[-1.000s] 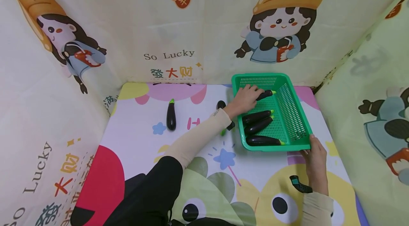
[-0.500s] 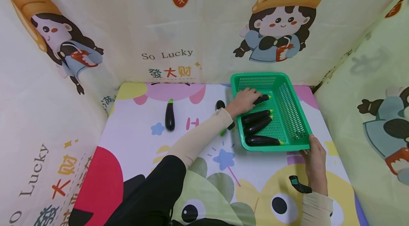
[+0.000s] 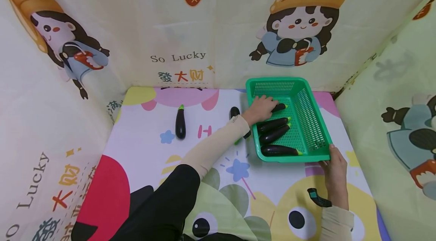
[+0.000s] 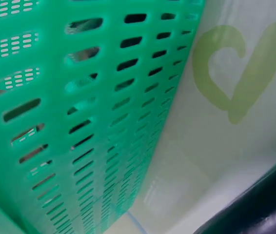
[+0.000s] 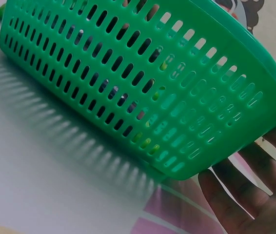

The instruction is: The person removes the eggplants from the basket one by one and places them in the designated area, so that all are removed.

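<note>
A green plastic basket (image 3: 311,120) stands at the back right, several dark eggplants in it. Inside its far left part, my left hand (image 3: 260,110) grips an eggplant (image 3: 279,107); only the stem end shows past the fingers. Nearer to me in the basket lie three more: an upper eggplant (image 3: 272,124), a middle eggplant (image 3: 275,134) and a front eggplant (image 3: 280,150). My right hand (image 3: 335,165) holds the basket's front right corner, fingers below it in the right wrist view. The left wrist view shows the basket wall (image 4: 94,112), not the left fingers.
One eggplant (image 3: 180,123) lies on the cartoon-printed table cover (image 3: 143,135) at the left. Another eggplant (image 3: 235,111) lies left of the basket, partly hidden by my left sleeve. Printed cloth walls (image 3: 190,25) enclose the back and both sides.
My left hand has shifted slightly left and lower in the basket with the eggplant, and less of that eggplant shows. The right hand keeps its hold on the corner.
</note>
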### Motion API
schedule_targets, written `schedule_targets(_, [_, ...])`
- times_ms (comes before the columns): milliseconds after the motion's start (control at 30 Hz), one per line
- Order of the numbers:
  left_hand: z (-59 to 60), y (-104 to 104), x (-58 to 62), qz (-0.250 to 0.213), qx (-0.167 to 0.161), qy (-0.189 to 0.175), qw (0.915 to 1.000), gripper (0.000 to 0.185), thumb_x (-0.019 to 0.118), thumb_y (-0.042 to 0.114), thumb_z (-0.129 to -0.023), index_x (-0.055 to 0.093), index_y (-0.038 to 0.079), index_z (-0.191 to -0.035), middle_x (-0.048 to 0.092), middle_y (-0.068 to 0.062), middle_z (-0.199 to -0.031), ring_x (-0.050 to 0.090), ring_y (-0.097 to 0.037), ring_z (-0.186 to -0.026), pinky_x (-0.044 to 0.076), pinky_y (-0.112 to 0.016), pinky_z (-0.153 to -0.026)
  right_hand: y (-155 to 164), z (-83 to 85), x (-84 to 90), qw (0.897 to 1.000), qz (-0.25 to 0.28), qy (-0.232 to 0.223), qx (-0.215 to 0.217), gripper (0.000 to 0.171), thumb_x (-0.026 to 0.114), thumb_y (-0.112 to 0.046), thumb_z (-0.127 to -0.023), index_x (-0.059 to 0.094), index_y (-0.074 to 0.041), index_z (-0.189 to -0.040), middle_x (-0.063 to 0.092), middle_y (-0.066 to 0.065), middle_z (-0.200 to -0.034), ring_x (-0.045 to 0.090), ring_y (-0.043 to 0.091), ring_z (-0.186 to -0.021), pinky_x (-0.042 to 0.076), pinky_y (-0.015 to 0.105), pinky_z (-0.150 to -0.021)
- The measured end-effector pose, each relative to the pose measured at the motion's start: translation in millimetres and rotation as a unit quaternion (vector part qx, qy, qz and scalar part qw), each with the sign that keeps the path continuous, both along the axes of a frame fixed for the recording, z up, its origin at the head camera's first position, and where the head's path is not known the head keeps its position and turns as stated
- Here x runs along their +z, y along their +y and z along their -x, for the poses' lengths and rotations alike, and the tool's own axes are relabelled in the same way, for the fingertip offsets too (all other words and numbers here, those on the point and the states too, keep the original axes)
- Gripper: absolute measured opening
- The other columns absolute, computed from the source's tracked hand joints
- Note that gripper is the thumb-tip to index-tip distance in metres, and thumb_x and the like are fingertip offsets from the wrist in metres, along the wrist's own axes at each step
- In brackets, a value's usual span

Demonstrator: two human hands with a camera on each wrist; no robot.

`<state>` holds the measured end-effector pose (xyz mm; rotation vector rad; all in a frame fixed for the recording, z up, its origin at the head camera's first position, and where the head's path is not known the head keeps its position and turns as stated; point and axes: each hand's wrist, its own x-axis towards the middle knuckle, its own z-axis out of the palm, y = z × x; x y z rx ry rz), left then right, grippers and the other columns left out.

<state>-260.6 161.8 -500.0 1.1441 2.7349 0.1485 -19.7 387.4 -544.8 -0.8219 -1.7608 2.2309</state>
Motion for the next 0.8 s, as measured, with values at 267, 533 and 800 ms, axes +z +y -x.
schedule_targets(267, [-5.0,7.0,4.4,0.012,-0.002,-0.006,0.9999,0.05,0.054,0.02,-0.106,0.047,0.024,-0.155,0.053,-0.001,-0.155,0.053,-0.024,-0.138,0.049,-0.044,-0.111,0.3,1.3,0.4,1.0,0.002,0.001,-0.006,0.052,0.049,-0.042,-0.11,0.051,-0.01,-0.15,0.063,-0.01,-0.124,0.065,0.002,-0.108,0.056,0.012,-0.083])
schedule_targets(533, [-9.2,8.0,0.5,0.009,-0.009,-0.006,0.9999,0.048,0.058,0.023,-0.105,0.049,0.023,-0.152,0.056,-0.001,-0.151,0.057,-0.022,-0.133,0.051,-0.043,-0.108,1.4,0.4,1.1,1.0,0.004,0.004,-0.002,0.049,0.048,-0.04,-0.11,0.051,-0.01,-0.149,0.062,-0.009,-0.124,0.065,0.002,-0.108,0.055,0.012,-0.084])
schedule_targets(800, [-8.1,5.7,-5.1,0.008,-0.024,-0.009,0.9996,0.045,0.053,0.019,-0.107,0.05,0.021,-0.152,0.058,0.0,-0.149,0.059,-0.02,-0.13,0.054,-0.037,-0.103,0.4,1.3,0.1,1.0,0.001,-0.002,-0.002,0.054,0.048,-0.042,-0.11,0.048,-0.01,-0.153,0.062,-0.01,-0.125,0.063,0.004,-0.111,0.055,0.012,-0.084])
